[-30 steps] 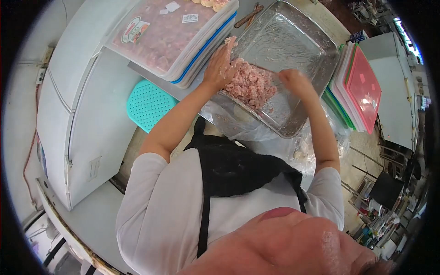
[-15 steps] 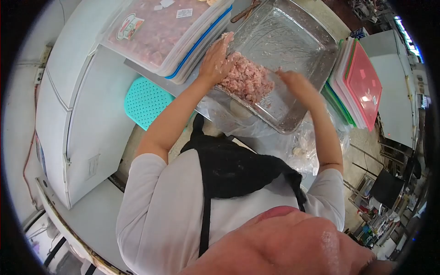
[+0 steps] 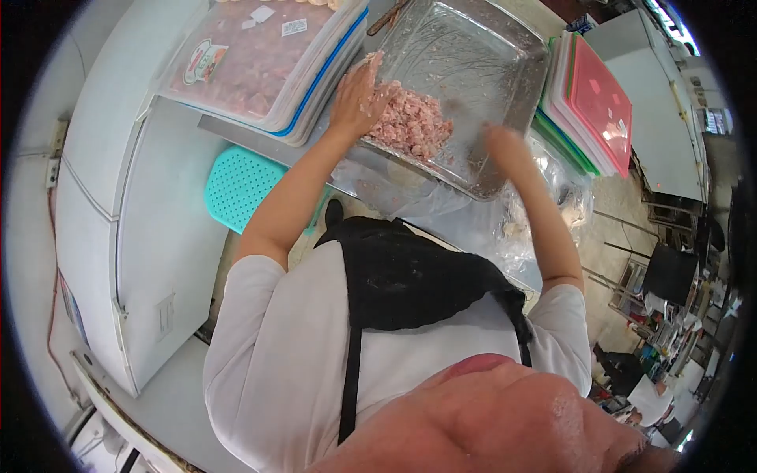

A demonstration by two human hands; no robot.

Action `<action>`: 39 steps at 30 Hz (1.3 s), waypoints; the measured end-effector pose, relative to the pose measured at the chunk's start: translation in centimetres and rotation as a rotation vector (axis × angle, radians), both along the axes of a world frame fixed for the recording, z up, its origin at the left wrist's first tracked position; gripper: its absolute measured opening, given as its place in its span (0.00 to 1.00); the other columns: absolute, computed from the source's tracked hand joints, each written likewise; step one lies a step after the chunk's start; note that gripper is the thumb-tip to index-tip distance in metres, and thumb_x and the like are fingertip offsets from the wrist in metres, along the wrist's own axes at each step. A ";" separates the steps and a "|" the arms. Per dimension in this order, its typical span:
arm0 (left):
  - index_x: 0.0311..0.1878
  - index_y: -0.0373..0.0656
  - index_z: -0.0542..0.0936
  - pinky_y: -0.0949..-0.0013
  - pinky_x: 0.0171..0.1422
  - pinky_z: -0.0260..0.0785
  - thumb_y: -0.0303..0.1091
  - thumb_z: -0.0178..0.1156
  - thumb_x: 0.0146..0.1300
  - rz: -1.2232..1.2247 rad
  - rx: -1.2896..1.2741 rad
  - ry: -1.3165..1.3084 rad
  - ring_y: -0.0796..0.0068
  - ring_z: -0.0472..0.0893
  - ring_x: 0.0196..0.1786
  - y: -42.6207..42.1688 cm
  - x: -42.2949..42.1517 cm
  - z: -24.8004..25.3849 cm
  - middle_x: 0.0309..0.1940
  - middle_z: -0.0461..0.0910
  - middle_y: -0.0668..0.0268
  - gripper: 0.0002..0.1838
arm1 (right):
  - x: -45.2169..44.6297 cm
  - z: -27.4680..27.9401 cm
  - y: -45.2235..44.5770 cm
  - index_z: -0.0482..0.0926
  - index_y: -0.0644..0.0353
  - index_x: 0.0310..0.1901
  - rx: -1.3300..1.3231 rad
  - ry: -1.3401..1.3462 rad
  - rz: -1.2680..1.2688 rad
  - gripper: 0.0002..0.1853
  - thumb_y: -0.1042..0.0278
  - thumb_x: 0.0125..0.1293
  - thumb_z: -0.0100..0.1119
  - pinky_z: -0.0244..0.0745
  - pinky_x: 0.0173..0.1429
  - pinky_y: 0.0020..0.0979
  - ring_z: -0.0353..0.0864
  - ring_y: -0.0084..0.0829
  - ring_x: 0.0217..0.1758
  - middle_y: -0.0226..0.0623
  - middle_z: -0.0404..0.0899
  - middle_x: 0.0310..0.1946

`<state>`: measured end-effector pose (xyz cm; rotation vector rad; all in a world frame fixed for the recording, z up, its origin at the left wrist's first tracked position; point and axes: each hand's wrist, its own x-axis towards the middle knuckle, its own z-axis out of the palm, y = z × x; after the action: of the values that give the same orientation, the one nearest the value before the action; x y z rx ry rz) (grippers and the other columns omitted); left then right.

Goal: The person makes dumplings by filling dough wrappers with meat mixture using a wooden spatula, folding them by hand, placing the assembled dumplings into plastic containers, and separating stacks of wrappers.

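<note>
A heap of pink ground meat [image 3: 412, 126] lies in the near left corner of a shallow metal tray [image 3: 498, 66]. My left hand [image 3: 359, 102] is open on the heap's left side, by the tray rim, with bits of meat stuck to its fingers. My right hand [image 3: 505, 150] is over the right part of the tray, apart from the heap. Motion smears its fingers, so I cannot make out whether it holds anything. Wet smears of meat cover the tray's bottom.
Lidded plastic containers [image 3: 260, 67] of meat stand at the left. Coloured lids or boards [image 3: 597, 102] lean at the right. Below are a turquoise perforated stool [image 3: 240, 189] and clear plastic bags [image 3: 544, 197]. A white freezer [image 3: 169, 236] stands at far left.
My right hand has moved away from the heap, toward the tray's near right side. My left hand stays against the meat. The whole view has shifted slightly.
</note>
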<state>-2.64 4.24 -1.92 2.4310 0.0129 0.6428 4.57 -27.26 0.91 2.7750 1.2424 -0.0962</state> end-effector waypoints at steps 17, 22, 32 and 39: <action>0.69 0.42 0.61 0.52 0.70 0.54 0.50 0.54 0.66 -0.044 -0.045 -0.090 0.49 0.66 0.66 0.5 0.1 -0.5 0.62 0.70 0.49 0.34 | 3.2 0.4 2.9 0.76 0.62 0.49 0.114 0.167 -0.052 0.13 0.70 0.67 0.45 0.78 0.44 0.46 0.81 0.49 0.44 0.54 0.80 0.41; 0.69 0.41 0.61 0.52 0.70 0.54 0.48 0.51 0.68 -0.067 -0.106 -0.141 0.49 0.66 0.66 0.9 0.4 -0.6 0.61 0.70 0.49 0.31 | 1.3 -2.5 3.1 0.79 0.61 0.44 0.166 0.022 0.066 0.11 0.71 0.66 0.46 0.77 0.44 0.47 0.82 0.51 0.40 0.51 0.81 0.34; 0.71 0.41 0.57 0.52 0.71 0.51 0.48 0.48 0.69 -0.125 -0.202 -0.121 0.49 0.63 0.67 1.0 0.2 -0.7 0.63 0.67 0.49 0.32 | -8.1 6.3 10.0 0.77 0.56 0.41 0.017 0.152 -0.220 0.12 0.57 0.68 0.48 0.74 0.42 0.48 0.81 0.49 0.39 0.46 0.81 0.32; 0.70 0.39 0.58 0.53 0.71 0.51 0.43 0.53 0.67 -0.062 0.039 -0.111 0.48 0.63 0.67 0.6 0.3 -1.0 0.64 0.66 0.48 0.32 | -3.8 0.2 8.0 0.81 0.53 0.38 0.133 0.073 -0.185 0.17 0.49 0.68 0.49 0.76 0.36 0.47 0.82 0.47 0.34 0.44 0.82 0.30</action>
<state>-2.37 4.86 -2.93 2.4199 -0.1204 0.7551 0.80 -19.24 1.16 3.0225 1.0399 -0.1353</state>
